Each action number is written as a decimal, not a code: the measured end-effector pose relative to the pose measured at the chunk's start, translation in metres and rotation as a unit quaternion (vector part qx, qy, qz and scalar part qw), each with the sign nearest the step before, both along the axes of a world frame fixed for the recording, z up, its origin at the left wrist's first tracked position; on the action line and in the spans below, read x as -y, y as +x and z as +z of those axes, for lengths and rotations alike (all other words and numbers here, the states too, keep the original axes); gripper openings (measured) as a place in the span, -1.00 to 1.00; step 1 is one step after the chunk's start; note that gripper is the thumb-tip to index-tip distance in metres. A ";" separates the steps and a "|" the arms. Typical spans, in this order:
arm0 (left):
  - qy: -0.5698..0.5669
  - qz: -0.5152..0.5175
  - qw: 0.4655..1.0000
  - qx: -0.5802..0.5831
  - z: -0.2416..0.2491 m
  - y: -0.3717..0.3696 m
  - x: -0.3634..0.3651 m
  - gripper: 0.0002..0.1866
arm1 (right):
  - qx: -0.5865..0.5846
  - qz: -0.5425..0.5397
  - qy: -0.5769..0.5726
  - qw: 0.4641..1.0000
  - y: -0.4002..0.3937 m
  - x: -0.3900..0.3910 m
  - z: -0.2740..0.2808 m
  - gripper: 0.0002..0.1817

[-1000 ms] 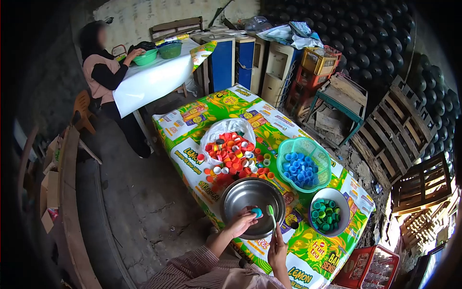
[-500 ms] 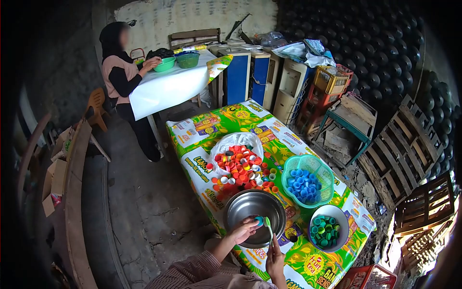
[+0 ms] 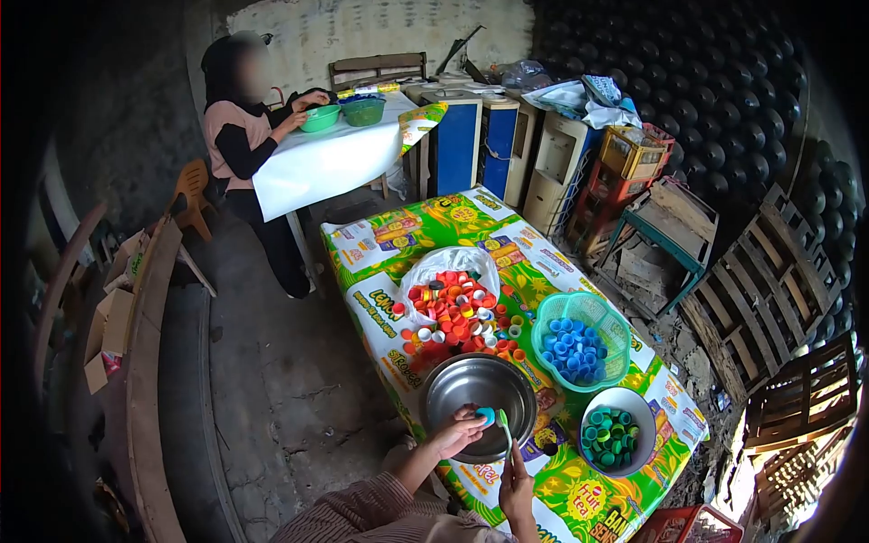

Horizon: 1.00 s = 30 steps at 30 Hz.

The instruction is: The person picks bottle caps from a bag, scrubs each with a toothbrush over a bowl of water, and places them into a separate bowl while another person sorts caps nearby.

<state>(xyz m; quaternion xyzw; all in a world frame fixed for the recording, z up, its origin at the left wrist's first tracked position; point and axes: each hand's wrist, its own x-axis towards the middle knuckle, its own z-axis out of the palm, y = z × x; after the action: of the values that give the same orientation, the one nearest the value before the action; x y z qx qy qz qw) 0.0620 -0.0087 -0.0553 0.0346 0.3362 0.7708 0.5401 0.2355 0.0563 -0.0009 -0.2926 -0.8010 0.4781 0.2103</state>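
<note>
Over the near part of a metal basin (image 3: pixel 444 386), my left hand (image 3: pixel 457 433) pinches a light blue bottle cap (image 3: pixel 486 417) between thumb and fingers. My right hand (image 3: pixel 517 489) grips the handle of a toothbrush (image 3: pixel 505 433), pale with a green head. The brush head is upright just right of the cap. Behind the basin, red, orange and white bottle caps (image 3: pixel 457 317) spill from a white plastic bag (image 3: pixel 490 264). To the right, a mint-green basket (image 3: pixel 618 333) holds blue caps (image 3: pixel 572 351), and a white bowl (image 3: pixel 648 421) holds green caps (image 3: pixel 608 436).
A printed cloth (image 3: pixel 593 498) covers the table. A red crate (image 3: pixel 692 525) stands by its near right corner. Across the room a person (image 3: pixel 243 140) works at a white-covered table (image 3: pixel 335 167) with green basins. Wooden pallets (image 3: pixel 756 281) lean on the right; a long bench (image 3: pixel 145 380) runs left.
The whole view has shifted slightly right. My hands stay over the basin, and the cap now shows more of its face toward the brush. The far person's hand has moved off the green basin's rim.
</note>
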 end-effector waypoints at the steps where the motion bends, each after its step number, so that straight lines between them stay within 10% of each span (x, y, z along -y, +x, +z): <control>1: 0.004 0.002 1.000 0.003 0.006 0.003 0.001 -0.69 | -0.009 0.004 0.016 1.000 -0.001 -0.002 -0.002 -0.51; 16: -0.041 0.000 0.999 -0.017 0.018 0.006 0.002 -0.74 | -0.007 -0.007 -0.020 1.000 0.003 0.001 0.004 -0.47; 22: 0.129 -0.027 0.981 0.142 0.030 -0.003 0.002 -0.72 | 0.010 0.025 -0.003 1.000 0.000 0.004 0.019 -0.48; 30: 0.010 -0.071 0.994 -0.082 0.014 -0.003 0.002 -0.68 | -0.011 -0.007 -0.045 0.999 -0.007 0.020 0.020 -0.50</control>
<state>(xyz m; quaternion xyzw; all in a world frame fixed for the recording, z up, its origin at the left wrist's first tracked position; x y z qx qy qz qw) 0.0585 -0.0109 -0.0414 0.1269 0.3677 0.7285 0.5639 0.2290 0.0360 0.0195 -0.3020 -0.7745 0.5150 0.2090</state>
